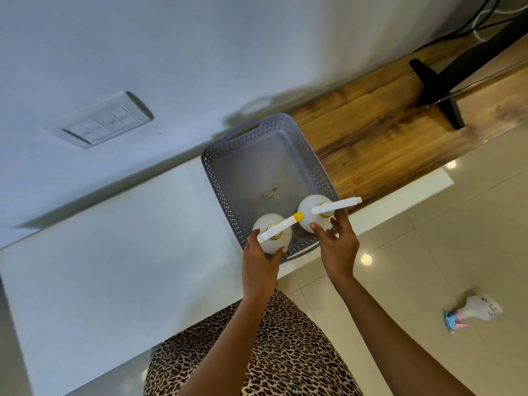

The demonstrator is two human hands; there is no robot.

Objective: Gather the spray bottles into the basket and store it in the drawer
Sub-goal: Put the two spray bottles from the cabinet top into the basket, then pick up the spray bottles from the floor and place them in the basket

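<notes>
A grey perforated basket (251,155) sits on the white cabinet top (114,252) against the wall. My left hand (261,262) grips a white spray bottle with a yellow nozzle (273,230) over the basket's near left corner. My right hand (337,247) holds a second white spray bottle (311,214) inside the basket's near right corner, its sprayer head pointing right over the rim. A third spray bottle (480,308), white with a blue and pink trigger, lies on the floor at the right.
A wooden shelf (371,132) runs right of the basket, bearing a black monitor stand (440,84) and cables. A switch panel (105,121) is on the wall. The glossy tiled floor (428,252) lies to the right. My leopard-print clothing fills the bottom.
</notes>
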